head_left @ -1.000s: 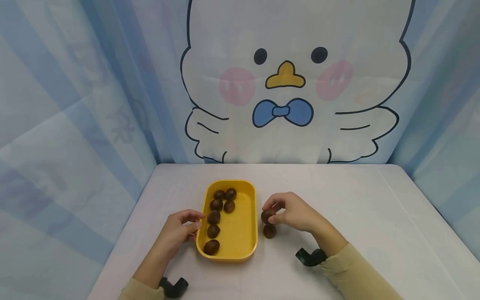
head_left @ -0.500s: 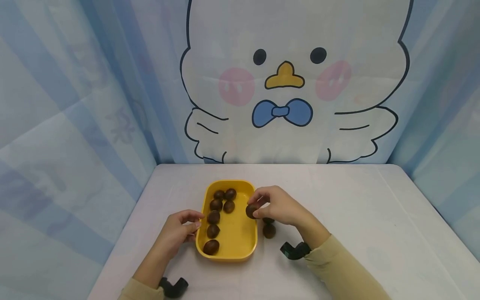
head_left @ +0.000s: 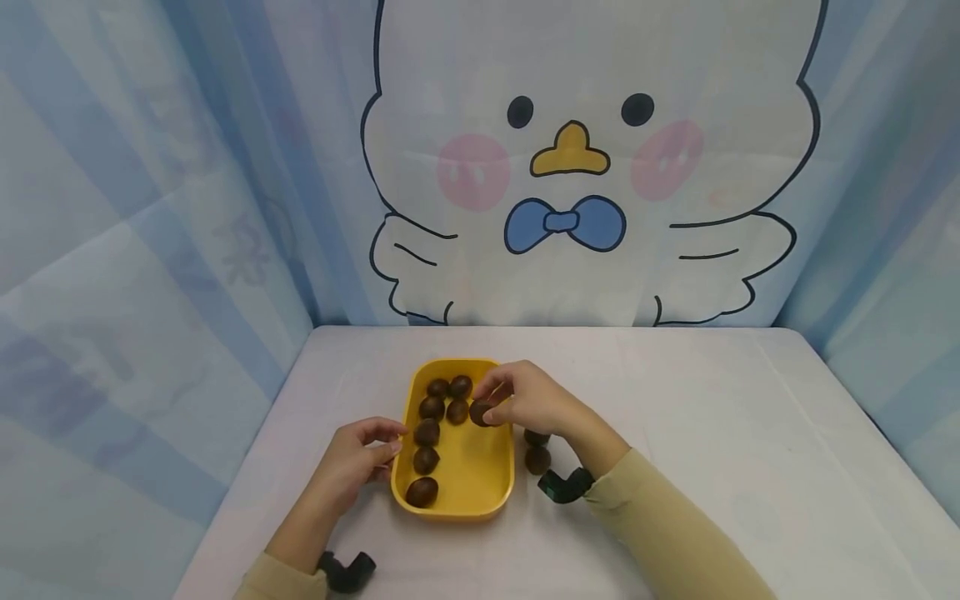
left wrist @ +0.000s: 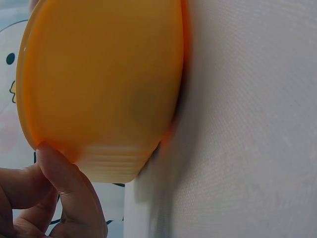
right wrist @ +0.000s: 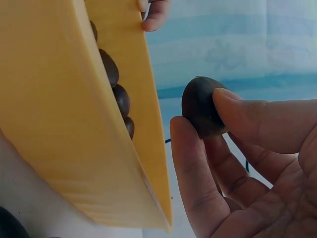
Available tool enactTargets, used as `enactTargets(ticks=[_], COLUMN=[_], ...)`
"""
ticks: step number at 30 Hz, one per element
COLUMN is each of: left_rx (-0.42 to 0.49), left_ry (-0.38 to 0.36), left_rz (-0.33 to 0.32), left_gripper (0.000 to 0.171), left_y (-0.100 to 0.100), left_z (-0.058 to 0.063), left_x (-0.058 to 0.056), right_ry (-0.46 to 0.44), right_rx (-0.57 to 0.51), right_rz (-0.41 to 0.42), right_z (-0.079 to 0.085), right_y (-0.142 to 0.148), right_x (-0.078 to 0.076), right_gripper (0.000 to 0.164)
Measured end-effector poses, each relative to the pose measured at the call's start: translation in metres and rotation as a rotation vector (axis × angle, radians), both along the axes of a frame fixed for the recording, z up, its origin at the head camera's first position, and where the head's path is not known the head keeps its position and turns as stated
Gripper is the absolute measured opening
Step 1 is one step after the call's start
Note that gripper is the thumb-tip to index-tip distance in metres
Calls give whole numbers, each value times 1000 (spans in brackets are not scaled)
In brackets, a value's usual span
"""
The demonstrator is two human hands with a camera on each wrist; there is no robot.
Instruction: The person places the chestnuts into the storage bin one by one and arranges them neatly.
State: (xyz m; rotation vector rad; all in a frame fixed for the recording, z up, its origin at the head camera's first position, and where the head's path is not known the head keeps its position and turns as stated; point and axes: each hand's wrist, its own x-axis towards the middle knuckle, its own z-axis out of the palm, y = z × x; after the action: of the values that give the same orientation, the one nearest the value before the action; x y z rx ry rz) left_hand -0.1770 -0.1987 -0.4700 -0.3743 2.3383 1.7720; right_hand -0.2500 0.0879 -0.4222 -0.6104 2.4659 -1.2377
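Note:
A yellow tray (head_left: pixel 476 475) sits on the table in the head view, with several brown chestnuts (head_left: pixel 426 432) along its left side and far end. My left hand (head_left: pixel 352 463) holds the tray's left rim; the thumb lies against the rim in the left wrist view. Above the tray's right half, my right hand (head_left: pixel 536 402) pinches one chestnut (right wrist: pixel 200 109) between thumb and fingers. That chestnut is partly hidden by the fingers in the head view. Two more chestnuts (head_left: pixel 537 460) lie on the table just right of the tray, one partly behind the right wrist.
The white table (head_left: pixel 705 433) stretches out on both sides of the tray. A curtain with a cartoon bird (head_left: pixel 570 275) hangs along its back edge, and blue curtains (head_left: pixel 150 250) stand at the sides. A black wrist camera (head_left: pixel 566 485) sits by the right sleeve.
My right hand has lifted a chestnut from the table right of the tray and carried it left over the tray. The left hand has stayed at the rim.

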Motion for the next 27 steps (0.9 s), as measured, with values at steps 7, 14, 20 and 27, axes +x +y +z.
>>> enactTargets(ticks=[7, 14, 20, 27], left_rx=[-9, -3, -5, -1], left_ry=[-5, -7, -11, -11], left_rz=[7, 6, 3, -4], left_gripper=[24, 24, 24, 24], left_y=[0, -1, -1, -1], left_z=[1, -1, -1, -1], left_x=[0, -1, -1, -2], right_ry=[-2, 29, 41, 35], right_rx=[-4, 8, 39, 86], right_rz=[51, 111, 124, 134], right_z=[-5, -11, -16, -19], right_y=[-19, -36, -38, -41], right_x=[-8, -13, -15, -17], right_gripper=[22, 22, 25, 26])
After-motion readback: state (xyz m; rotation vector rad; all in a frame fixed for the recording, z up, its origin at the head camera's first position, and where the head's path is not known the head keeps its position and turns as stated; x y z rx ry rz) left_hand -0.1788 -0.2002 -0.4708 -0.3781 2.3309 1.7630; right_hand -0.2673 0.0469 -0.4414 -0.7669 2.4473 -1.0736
